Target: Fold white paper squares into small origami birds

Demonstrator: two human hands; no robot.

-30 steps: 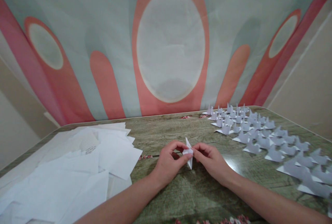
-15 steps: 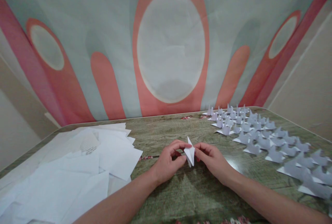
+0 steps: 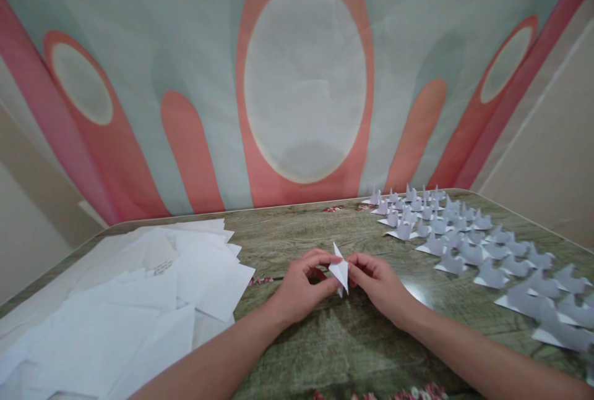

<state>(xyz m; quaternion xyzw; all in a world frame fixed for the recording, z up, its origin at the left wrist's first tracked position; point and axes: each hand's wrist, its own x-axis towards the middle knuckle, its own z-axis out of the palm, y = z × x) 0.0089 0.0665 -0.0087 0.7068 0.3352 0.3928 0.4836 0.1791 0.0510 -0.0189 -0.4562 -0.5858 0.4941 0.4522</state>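
Observation:
A small white folded paper figure, narrow and pointed at its top and bottom, is held upright between both hands just above the table. My left hand pinches its left side with thumb and fingers. On the other side, my right hand is closed with thumb and index finger on the paper's right edge. The fingers partly hide the folds.
Loose white paper sheets lie in a wide heap on the left. Several rows of folded paper birds stand along the right. The wood-patterned table meets a patterned backdrop behind.
The lower part of the paper figure has turned slightly, and its front flap now looks like one wider face. Both hands keep their grip in almost the same place.

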